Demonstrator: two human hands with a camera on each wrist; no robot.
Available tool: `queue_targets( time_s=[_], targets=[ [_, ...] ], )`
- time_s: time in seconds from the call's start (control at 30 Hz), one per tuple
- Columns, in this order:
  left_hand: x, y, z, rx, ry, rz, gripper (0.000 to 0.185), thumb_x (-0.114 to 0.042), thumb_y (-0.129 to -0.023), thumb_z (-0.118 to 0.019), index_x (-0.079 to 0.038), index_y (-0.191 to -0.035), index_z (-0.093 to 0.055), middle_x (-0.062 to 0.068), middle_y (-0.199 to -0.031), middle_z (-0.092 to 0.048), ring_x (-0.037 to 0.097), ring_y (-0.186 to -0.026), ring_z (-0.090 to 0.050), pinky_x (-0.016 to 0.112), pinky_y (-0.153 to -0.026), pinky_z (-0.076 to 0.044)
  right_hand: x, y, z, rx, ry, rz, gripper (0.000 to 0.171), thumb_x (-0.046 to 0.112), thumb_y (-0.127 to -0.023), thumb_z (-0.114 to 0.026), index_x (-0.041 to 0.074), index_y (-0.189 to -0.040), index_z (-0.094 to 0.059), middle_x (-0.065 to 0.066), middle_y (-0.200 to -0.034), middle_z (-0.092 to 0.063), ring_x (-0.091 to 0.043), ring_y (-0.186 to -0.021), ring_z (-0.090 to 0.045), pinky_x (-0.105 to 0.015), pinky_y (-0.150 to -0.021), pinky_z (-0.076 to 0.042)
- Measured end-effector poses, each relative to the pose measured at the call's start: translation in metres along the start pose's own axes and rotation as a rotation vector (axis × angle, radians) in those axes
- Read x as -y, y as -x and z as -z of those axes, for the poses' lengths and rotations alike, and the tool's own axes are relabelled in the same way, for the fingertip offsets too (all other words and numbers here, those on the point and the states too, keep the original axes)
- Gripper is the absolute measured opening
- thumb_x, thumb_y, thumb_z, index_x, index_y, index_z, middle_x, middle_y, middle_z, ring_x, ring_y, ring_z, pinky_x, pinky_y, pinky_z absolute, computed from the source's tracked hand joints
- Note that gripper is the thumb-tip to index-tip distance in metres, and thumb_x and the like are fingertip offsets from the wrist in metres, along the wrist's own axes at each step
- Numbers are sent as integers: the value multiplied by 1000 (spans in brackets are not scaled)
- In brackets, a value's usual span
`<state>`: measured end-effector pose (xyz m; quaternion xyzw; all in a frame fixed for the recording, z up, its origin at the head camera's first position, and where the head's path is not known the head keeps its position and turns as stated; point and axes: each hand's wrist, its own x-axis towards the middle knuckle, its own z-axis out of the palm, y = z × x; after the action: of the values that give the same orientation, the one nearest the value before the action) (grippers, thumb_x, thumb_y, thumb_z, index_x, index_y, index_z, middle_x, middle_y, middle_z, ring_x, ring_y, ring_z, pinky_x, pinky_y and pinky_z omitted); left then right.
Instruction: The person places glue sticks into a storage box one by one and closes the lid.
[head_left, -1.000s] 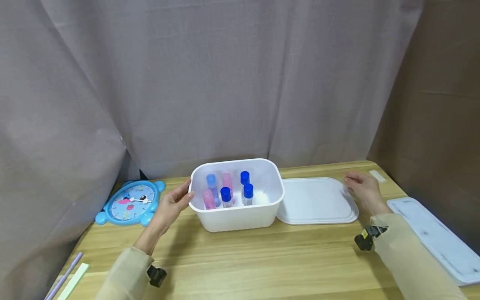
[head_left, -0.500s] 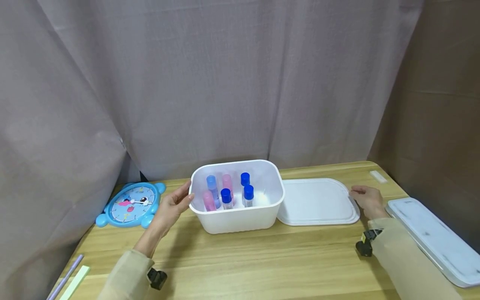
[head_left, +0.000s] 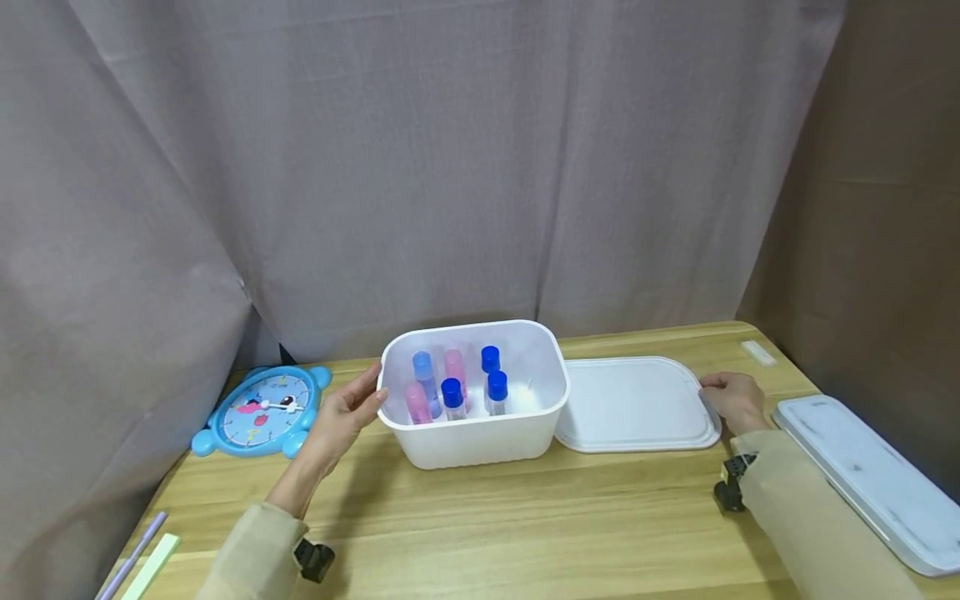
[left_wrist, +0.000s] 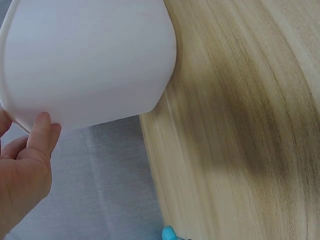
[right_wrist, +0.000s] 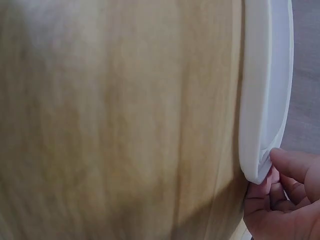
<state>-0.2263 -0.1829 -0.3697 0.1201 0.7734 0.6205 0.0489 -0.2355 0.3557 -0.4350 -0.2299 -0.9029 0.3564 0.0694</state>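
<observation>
A white plastic bin (head_left: 476, 442) stands on the table, holding several small upright tubes with dark blue caps (head_left: 497, 385), pink caps (head_left: 416, 396) and a lighter blue cap (head_left: 422, 362). My left hand (head_left: 347, 414) holds the bin's left end at the rim; in the left wrist view its fingertips (left_wrist: 42, 122) lie against the outer wall. Right of the bin lies a flat white lid (head_left: 633, 404) with rounded corners. At the lid's right end, my right hand (head_left: 733, 402) pinches the edge, thumb on top and fingers curled below in the right wrist view.
A blue toy clock (head_left: 266, 410) lies left of the bin. Near the front left are a purple stick (head_left: 135, 554) and a pale green strip (head_left: 152, 567). A long white case (head_left: 870, 479) lies along the right edge, with a small white block (head_left: 759, 352) behind it.
My right hand has come down and toward me from above the lid's far right corner, and now takes its right edge. The left hand and bin have stayed in place.
</observation>
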Motion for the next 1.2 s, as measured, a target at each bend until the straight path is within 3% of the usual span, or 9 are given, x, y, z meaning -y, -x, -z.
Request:
queue_targets(
  time_s=[0.2, 0.4, 0.6, 0.73, 0.87, 1.07, 1.2],
  targets=[
    [0, 1, -1, -3, -3, 7, 54, -14, -97, -53, -3, -146, -32, 20, -146, -38, 31, -131, -41, 30, -101, -43, 3, 4, 4, -6, 30, 29, 29, 4, -83, -51, -13, -105, -61, -30, -103, -61, -38, -90, -55, -30, -61, -41],
    [0, 1, -2, -2, 2, -3, 54, -13, -97, -52, -2, -145, -32, 21, -146, -38, 31, -131, -41, 29, -101, -44, 7, 4, 8, 17, -12, 5, 34, 6, -84, -47, -14, -110, -58, -31, -106, -58, -37, -93, -53, -28, -61, -41],
    [0, 1, -1, -2, 4, -8, 54, -13, -97, -52, -2, -146, -32, 20, -146, -38, 30, -131, -40, 29, -101, -44, 10, 0, 11, 103, -156, -40, 41, 6, -91, -49, -18, -125, -47, -36, -126, -47, -33, -103, -51, -11, -57, -41],
    [-1, 0, -1, -4, -4, -4, 54, -14, -97, -53, -2, -146, -32, 20, -146, -37, 30, -132, -40, 30, -102, -42, 13, -2, 13, 147, -285, -85, 47, 5, -94, -48, -18, -134, -37, -35, -133, -41, -11, -85, -55, -10, -54, -46],
    [-1, -1, -1, -15, -14, 1, 55, -16, -97, -54, -4, -146, -32, 19, -145, -39, 29, -131, -41, 32, -103, -42, 16, -4, 19, 150, -402, -107, 52, 11, -96, -47, -12, -139, -32, -29, -130, -44, 5, -67, -49, -15, -57, -51],
    [0, -2, -1, -47, -11, 13, 55, -17, -96, -56, -4, -145, -35, 20, -143, -42, 30, -128, -45, 28, -100, -45, 22, -4, 40, 62, -421, -105, 52, 24, -96, -51, -3, -139, -40, -14, -122, -49, -1, -74, -50, -17, -59, -51],
    [-2, -3, -1, -156, 1, -15, 50, -14, -95, -57, 0, -140, -41, 19, -140, -47, 23, -123, -49, 12, -91, -47, 27, -1, 63, 21, -526, -160, 51, 30, -94, -57, 9, -139, -46, 1, -106, -54, -6, -79, -54, -19, -63, -55]
  ],
)
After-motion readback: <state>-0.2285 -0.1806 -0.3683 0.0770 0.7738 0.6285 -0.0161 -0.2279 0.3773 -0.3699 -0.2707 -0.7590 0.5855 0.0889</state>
